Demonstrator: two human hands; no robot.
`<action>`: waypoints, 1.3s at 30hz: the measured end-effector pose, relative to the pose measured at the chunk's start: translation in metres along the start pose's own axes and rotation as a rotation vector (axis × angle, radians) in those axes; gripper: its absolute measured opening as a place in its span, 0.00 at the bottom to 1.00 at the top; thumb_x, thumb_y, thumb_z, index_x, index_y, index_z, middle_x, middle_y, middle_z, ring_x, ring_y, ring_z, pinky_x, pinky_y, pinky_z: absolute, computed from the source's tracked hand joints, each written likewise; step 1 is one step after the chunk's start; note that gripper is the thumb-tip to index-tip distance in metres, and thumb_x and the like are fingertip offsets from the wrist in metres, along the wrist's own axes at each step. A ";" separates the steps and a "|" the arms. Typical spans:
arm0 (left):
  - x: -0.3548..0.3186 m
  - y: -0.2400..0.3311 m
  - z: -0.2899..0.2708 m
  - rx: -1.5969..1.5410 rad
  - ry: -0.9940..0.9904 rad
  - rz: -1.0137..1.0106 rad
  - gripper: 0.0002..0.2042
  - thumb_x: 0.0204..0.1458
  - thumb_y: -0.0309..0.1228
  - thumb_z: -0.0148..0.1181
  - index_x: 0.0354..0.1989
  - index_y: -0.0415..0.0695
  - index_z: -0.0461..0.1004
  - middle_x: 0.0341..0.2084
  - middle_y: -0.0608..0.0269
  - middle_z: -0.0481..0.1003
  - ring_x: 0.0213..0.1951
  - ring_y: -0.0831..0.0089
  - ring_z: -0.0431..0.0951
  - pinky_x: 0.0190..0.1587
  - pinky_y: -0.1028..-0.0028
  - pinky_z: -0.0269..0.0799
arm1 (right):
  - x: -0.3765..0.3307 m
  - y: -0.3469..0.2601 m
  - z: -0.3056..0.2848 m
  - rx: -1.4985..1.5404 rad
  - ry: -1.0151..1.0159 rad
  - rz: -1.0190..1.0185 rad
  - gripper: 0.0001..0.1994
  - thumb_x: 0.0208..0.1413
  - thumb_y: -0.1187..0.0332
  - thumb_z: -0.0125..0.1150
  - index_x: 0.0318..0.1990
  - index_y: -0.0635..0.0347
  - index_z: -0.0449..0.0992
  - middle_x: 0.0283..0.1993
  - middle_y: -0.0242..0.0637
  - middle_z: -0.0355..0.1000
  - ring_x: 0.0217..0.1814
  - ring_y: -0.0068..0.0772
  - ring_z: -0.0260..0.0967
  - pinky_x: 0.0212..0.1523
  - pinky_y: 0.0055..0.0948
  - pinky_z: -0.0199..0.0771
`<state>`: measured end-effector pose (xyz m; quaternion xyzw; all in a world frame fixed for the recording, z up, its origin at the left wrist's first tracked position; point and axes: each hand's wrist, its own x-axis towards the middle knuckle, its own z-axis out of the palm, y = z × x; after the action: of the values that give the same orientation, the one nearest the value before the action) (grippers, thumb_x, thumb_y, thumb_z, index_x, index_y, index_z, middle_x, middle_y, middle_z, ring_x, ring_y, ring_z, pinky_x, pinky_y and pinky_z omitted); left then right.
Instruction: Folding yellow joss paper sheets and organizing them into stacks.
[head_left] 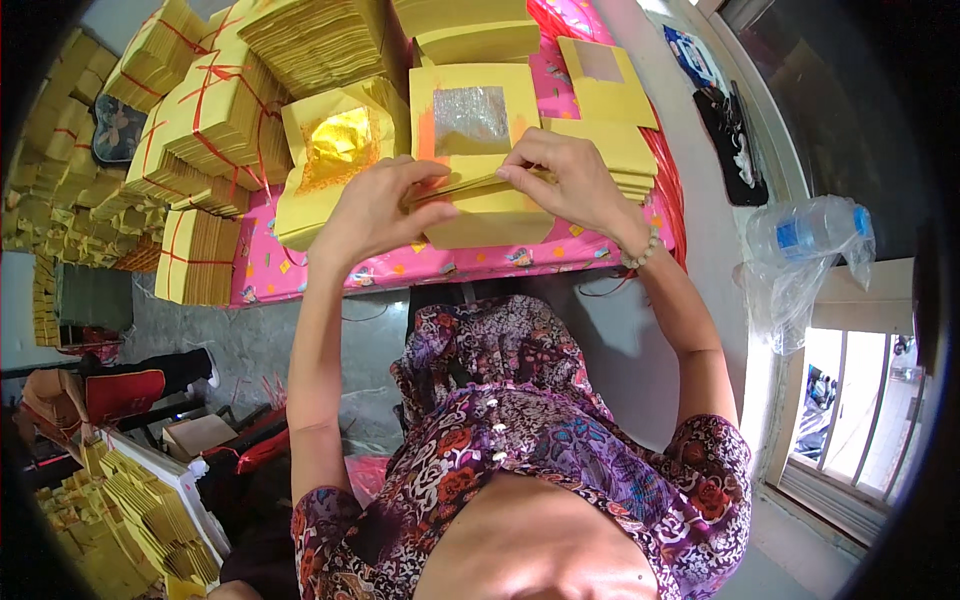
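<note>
A small stack of yellow paper sheets (475, 167), the top one bearing a silver foil square (470, 120), lies before me with its near edge lifted in layers. My left hand (378, 208) has this edge at its left end, fingers above and thumb below. At the right end, my right hand (572, 180) pinches the edge between thumb and bent fingers. More yellow paper (490, 230) lies beneath, over the table's front edge. Left of my left hand sits a yellow stack topped with gold foil (342, 140); right of my right hand is another yellow stack (625, 165).
A pink patterned cloth (268, 265) covers the table. Bundles of yellow paper tied with red string (215, 115) crowd its left and back. A clear plastic bottle (815, 230) stands by the window at right. Another person's arm (62, 395) shows at lower left.
</note>
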<state>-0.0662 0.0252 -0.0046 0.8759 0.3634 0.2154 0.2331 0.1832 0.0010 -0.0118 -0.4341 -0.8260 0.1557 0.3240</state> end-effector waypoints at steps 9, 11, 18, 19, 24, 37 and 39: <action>0.019 0.004 0.022 0.373 0.120 0.076 0.11 0.47 0.35 0.60 0.36 0.42 0.77 0.27 0.55 0.74 0.32 0.57 0.73 0.36 0.62 0.69 | 0.001 -0.001 -0.002 0.013 0.080 -0.081 0.07 0.49 0.69 0.62 0.32 0.63 0.75 0.29 0.37 0.71 0.32 0.37 0.70 0.34 0.30 0.69; 0.020 0.003 0.019 0.372 0.118 0.097 0.11 0.49 0.34 0.58 0.37 0.42 0.77 0.27 0.54 0.74 0.33 0.55 0.73 0.37 0.61 0.68 | 0.002 0.002 -0.006 0.023 0.078 -0.122 0.07 0.49 0.70 0.62 0.34 0.62 0.75 0.31 0.37 0.72 0.34 0.38 0.71 0.36 0.30 0.70; 0.030 0.013 0.010 0.345 0.017 0.060 0.11 0.49 0.32 0.57 0.40 0.42 0.76 0.29 0.52 0.75 0.34 0.54 0.73 0.40 0.61 0.69 | 0.005 0.032 -0.004 0.098 0.084 -0.088 0.08 0.47 0.71 0.61 0.37 0.58 0.75 0.31 0.38 0.73 0.35 0.40 0.71 0.37 0.33 0.70; 0.032 0.015 0.009 0.315 -0.010 0.047 0.12 0.50 0.31 0.56 0.42 0.42 0.75 0.31 0.52 0.75 0.36 0.53 0.73 0.41 0.61 0.69 | 0.006 0.031 -0.003 0.080 0.076 -0.095 0.09 0.46 0.72 0.61 0.37 0.58 0.75 0.31 0.38 0.73 0.35 0.40 0.71 0.36 0.34 0.70; 0.039 0.001 0.007 0.165 -0.106 0.086 0.17 0.52 0.31 0.52 0.52 0.46 0.70 0.39 0.49 0.74 0.43 0.50 0.72 0.47 0.60 0.67 | 0.008 0.023 -0.005 0.043 0.085 -0.129 0.12 0.42 0.78 0.60 0.38 0.61 0.75 0.35 0.39 0.73 0.40 0.39 0.71 0.42 0.31 0.71; 0.013 0.022 -0.003 -0.530 -0.299 -0.161 0.18 0.61 0.36 0.45 0.57 0.42 0.64 0.39 0.59 0.73 0.42 0.72 0.69 0.48 0.70 0.64 | 0.000 0.024 0.012 0.854 0.158 0.190 0.50 0.40 0.68 0.74 0.66 0.60 0.43 0.64 0.39 0.54 0.68 0.34 0.49 0.65 0.37 0.53; 0.007 0.026 -0.001 -0.630 -0.322 -0.136 0.20 0.61 0.38 0.45 0.58 0.40 0.63 0.42 0.60 0.72 0.44 0.73 0.68 0.49 0.71 0.64 | -0.004 0.017 0.015 0.921 0.163 0.149 0.50 0.39 0.69 0.74 0.66 0.60 0.43 0.64 0.39 0.53 0.67 0.33 0.49 0.65 0.36 0.52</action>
<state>-0.0484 0.0140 0.0118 0.7574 0.2953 0.1602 0.5599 0.1849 0.0073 -0.0338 -0.3140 -0.6096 0.4941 0.5344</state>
